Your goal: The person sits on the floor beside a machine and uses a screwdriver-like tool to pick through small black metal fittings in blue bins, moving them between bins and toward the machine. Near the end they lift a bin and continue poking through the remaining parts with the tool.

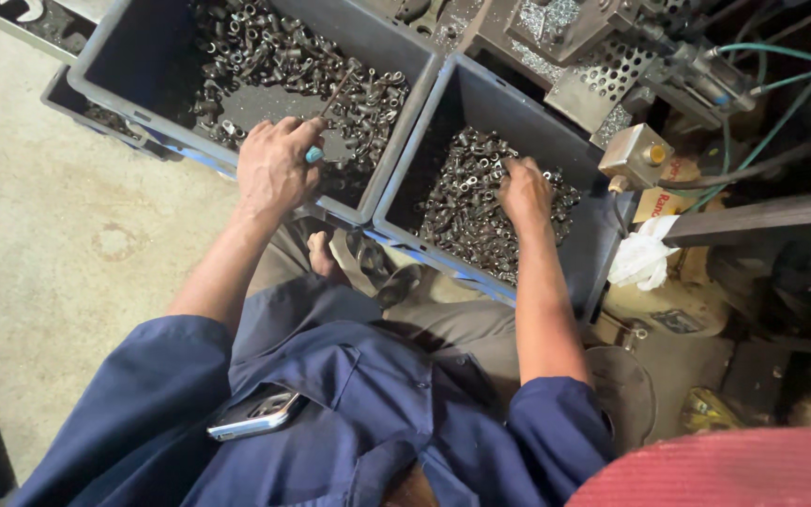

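My left hand [276, 165] is closed around a thin tool with a blue-green handle [314, 153] whose metal shaft [336, 94] reaches into the left grey bin [124, 42]. That bin holds several small dark metal parts [274, 52]. My right hand [524, 192] rests palm down in the right grey bin [481, 94], its fingers curled into a heap of the same dark metal parts [462, 202]. Whether it grips any is hidden.
A machine with perforated metal plates [603, 66] and green hoses [781, 52] stands at the top right. A small box with a yellow knob [637, 155], a white rag [642, 258] and a dark bar [762, 216] sit beside the right bin. Concrete floor [49, 235] lies to the left.
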Tool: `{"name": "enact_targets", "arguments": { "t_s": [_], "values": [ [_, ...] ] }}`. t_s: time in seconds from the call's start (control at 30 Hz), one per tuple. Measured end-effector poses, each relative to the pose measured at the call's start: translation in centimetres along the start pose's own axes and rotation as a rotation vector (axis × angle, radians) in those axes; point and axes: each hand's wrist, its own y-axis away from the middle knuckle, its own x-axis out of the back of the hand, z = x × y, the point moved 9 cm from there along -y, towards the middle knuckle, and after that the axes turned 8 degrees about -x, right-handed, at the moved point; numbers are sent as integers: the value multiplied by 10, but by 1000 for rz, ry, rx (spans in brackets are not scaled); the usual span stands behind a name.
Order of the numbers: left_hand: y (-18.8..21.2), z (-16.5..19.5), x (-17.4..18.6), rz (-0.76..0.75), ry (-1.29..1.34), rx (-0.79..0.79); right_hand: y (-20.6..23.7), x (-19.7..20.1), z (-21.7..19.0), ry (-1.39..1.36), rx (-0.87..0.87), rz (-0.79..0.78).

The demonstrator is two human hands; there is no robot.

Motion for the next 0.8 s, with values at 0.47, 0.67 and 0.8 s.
{"name": "enact_targets", "arguments": {
  "t_s": [0.47, 0.67, 0.8],
  "values": [
    [1, -2, -1, 6, -13, -11, -3, 19, 39, -769, -256, 26],
    [0, -3, -2, 19, -7, -7, 28, 15, 57, -1887, -460, -74],
    [0, -4, -5, 12, 31, 4, 60, 37, 36, -2160, -425, -25]
  ]
}}
